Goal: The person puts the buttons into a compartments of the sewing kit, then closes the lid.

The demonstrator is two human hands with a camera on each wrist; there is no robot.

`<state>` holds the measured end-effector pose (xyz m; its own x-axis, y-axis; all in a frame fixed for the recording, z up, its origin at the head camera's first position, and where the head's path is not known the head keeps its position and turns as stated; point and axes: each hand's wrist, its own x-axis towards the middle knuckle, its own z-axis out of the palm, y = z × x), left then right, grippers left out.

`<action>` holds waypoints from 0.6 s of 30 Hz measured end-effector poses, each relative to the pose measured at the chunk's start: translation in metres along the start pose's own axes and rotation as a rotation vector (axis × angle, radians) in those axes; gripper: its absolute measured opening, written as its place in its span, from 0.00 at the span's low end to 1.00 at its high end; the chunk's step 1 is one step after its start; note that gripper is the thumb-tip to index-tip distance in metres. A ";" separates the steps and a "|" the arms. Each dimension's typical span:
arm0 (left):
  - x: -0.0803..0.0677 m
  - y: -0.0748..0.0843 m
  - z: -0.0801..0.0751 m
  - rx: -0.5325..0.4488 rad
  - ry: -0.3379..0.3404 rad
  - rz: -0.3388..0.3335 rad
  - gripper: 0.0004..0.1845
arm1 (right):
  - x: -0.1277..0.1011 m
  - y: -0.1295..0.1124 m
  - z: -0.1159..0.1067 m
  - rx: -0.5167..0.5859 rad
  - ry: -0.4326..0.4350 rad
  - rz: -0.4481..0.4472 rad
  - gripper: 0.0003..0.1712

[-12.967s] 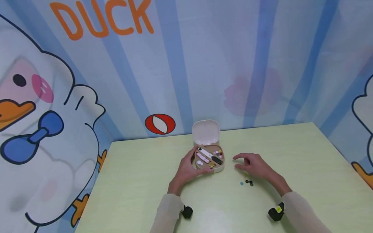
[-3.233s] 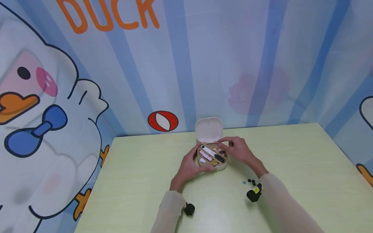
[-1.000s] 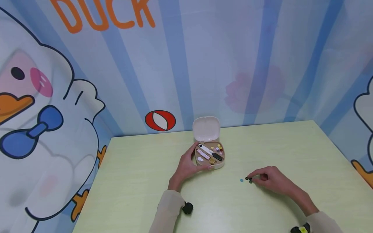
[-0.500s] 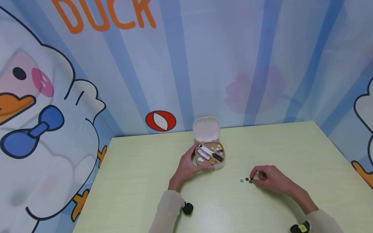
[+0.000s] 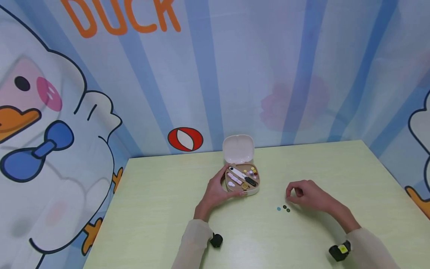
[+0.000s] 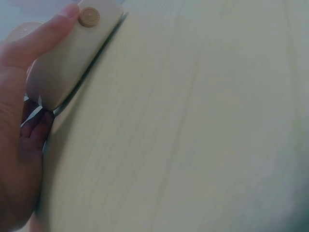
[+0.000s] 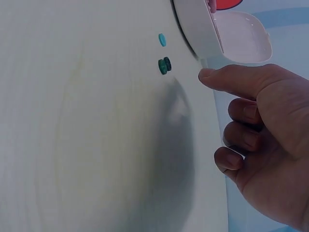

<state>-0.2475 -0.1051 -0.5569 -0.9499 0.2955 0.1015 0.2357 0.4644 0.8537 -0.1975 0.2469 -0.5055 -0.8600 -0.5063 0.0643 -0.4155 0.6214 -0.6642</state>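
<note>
My left hand [image 5: 215, 192] grips the side of a small pale sewing-kit box [image 5: 252, 192] whose lid [image 5: 238, 149] stands up. In the left wrist view the thumb lies beside a round tan clasp [image 6: 89, 17] on the front wall. The box holds a white-and-black tool [image 5: 242, 176], a pink piece [image 5: 234, 178], a gold round piece [image 5: 245, 185] and several small coloured buttons. To the right, my right hand [image 5: 310, 196] hovers over the table, thumb and index tips together on a dark button hidden by the fingers. Near it lie a blue button [image 5: 278, 209] and two dark green buttons [image 7: 164, 65].
The pale table [image 5: 168, 209] ends at the back against a striped blue curtain [image 5: 235, 74] with printed cartoon figures. A black wrist camera [image 5: 216, 240] sits by the left sleeve, another black camera [image 5: 339, 252] by the right.
My right hand went from the box to the loose buttons, pinched one dark button and lifted off the table. Two dark ones now lie beside the blue. The left hand keeps its hold.
</note>
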 end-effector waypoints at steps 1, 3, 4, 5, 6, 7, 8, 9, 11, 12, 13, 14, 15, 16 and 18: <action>0.000 0.000 0.000 -0.001 0.000 0.002 0.63 | 0.003 -0.001 -0.001 0.000 0.004 -0.009 0.07; 0.000 0.000 0.000 0.003 0.000 0.003 0.63 | 0.010 -0.003 -0.002 0.004 0.011 -0.019 0.06; -0.001 0.000 0.000 0.004 0.001 0.002 0.63 | 0.014 -0.004 -0.002 0.005 0.014 -0.023 0.06; -0.001 0.000 0.000 0.002 0.001 0.003 0.63 | 0.017 -0.005 -0.002 0.007 0.013 -0.024 0.05; -0.001 0.000 0.000 0.003 0.000 0.000 0.63 | 0.021 -0.007 -0.003 0.009 0.014 -0.024 0.05; -0.001 0.000 0.000 0.002 0.000 -0.001 0.63 | 0.025 -0.007 -0.003 0.009 0.012 -0.023 0.04; -0.001 0.001 0.000 0.002 0.001 -0.001 0.63 | 0.028 -0.009 -0.003 0.009 0.012 -0.019 0.04; -0.001 0.001 0.000 -0.001 0.001 -0.002 0.63 | 0.032 -0.010 -0.003 0.011 0.011 -0.019 0.03; -0.001 0.001 0.000 -0.005 0.002 -0.003 0.63 | 0.039 -0.011 -0.003 0.016 0.011 -0.013 0.02; -0.001 0.001 0.000 -0.005 0.002 -0.004 0.63 | 0.043 -0.012 -0.003 0.022 0.012 -0.009 0.02; -0.001 0.001 0.000 -0.007 0.003 -0.004 0.63 | 0.046 -0.014 -0.002 0.029 0.013 -0.006 0.02; -0.001 0.001 0.000 -0.007 0.004 -0.005 0.63 | 0.050 -0.015 -0.002 0.037 0.015 -0.003 0.02; -0.001 0.001 0.000 -0.008 0.003 -0.008 0.63 | 0.054 -0.016 -0.002 0.044 0.018 -0.001 0.02; -0.001 0.001 0.000 -0.007 0.003 -0.011 0.63 | 0.057 -0.018 -0.001 0.051 0.020 0.002 0.02; -0.001 0.001 0.000 -0.008 0.004 -0.018 0.63 | 0.065 -0.019 0.001 0.069 0.027 0.003 0.02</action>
<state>-0.2468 -0.1052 -0.5564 -0.9548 0.2839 0.0881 0.2169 0.4627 0.8596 -0.2449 0.2018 -0.4896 -0.8695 -0.4872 0.0815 -0.3919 0.5798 -0.7143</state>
